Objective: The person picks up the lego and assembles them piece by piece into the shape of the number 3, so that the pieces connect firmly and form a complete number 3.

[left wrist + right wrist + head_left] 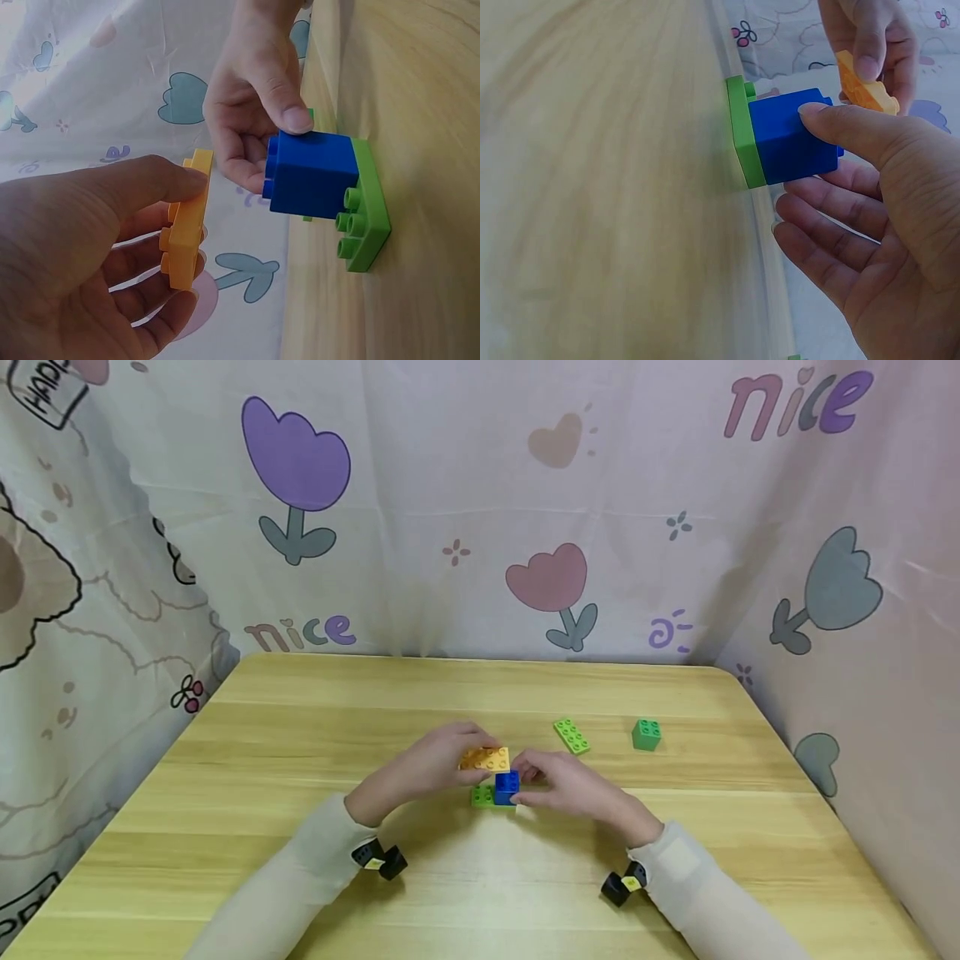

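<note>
My left hand pinches a flat orange building brick between thumb and fingers. That brick hovers just above a blue building brick, apart from it, as the left wrist view shows. The blue brick stands on one end of a light green studded plate, whose other studs are bare. My right hand holds the blue brick from its right side. In the right wrist view the thumb lies on the blue brick, while the fingers are partly hidden behind it.
Farther back on the wooden table lies another light green studded plate. A darker green brick stands to its right. A printed curtain hangs behind the table and along its sides.
</note>
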`<state>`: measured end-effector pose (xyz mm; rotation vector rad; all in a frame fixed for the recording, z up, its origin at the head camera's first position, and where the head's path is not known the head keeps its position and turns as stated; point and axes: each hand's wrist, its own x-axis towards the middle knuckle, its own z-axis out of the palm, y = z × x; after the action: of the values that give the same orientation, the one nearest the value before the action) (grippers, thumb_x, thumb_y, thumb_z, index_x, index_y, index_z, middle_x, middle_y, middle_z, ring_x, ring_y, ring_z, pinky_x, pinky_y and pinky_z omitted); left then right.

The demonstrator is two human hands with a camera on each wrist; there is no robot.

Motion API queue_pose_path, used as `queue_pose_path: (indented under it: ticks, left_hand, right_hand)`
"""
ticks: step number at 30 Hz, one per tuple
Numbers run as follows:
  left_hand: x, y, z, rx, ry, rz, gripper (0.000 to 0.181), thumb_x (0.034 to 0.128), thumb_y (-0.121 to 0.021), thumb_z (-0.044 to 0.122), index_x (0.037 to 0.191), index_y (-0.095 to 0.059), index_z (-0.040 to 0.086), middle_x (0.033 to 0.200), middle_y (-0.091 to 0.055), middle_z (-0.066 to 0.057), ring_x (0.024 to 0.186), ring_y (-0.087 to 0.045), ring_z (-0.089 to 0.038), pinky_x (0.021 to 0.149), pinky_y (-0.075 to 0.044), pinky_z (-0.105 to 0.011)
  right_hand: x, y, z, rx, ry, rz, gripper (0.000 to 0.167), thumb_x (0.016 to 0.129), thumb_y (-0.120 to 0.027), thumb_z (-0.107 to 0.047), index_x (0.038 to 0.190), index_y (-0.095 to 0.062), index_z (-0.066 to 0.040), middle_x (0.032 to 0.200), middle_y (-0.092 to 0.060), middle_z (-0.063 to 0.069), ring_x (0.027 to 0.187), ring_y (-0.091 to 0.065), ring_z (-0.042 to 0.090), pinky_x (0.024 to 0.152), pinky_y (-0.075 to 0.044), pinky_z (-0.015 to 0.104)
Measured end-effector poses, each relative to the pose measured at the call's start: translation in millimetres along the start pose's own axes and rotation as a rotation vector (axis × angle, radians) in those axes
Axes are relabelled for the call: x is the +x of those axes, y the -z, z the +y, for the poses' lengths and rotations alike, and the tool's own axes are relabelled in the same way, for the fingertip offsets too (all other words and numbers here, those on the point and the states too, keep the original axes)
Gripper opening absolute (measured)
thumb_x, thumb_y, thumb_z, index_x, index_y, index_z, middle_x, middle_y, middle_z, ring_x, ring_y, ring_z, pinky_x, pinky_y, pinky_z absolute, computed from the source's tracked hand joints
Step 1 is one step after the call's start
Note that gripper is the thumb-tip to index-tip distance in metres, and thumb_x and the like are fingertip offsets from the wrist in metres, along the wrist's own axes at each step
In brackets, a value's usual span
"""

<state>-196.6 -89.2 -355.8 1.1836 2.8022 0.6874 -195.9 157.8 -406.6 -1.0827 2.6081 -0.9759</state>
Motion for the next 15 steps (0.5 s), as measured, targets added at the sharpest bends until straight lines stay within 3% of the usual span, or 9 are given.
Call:
queue_pose_path:
  ticks: [15]
  left_hand:
    - [0.9,-14.4,-0.5,0.0,-0.045,-0.026,0.036,0.0891,-0.074,0.022,0.123,-0.068,0.01,0.112,-0.063,-0.002,0.097,-0.058,-0.014,0.083,-0.049,-0.031]
  right_hand:
    - [-0.4,-2,4,-0.005,0.04,0.023,0.03,0.09,-0.073,-0.031,0.112,-0.062,-0.015,0.099,-0.068,-0.008,0.091,-0.065,0.008,0.082,-0.053,0.028]
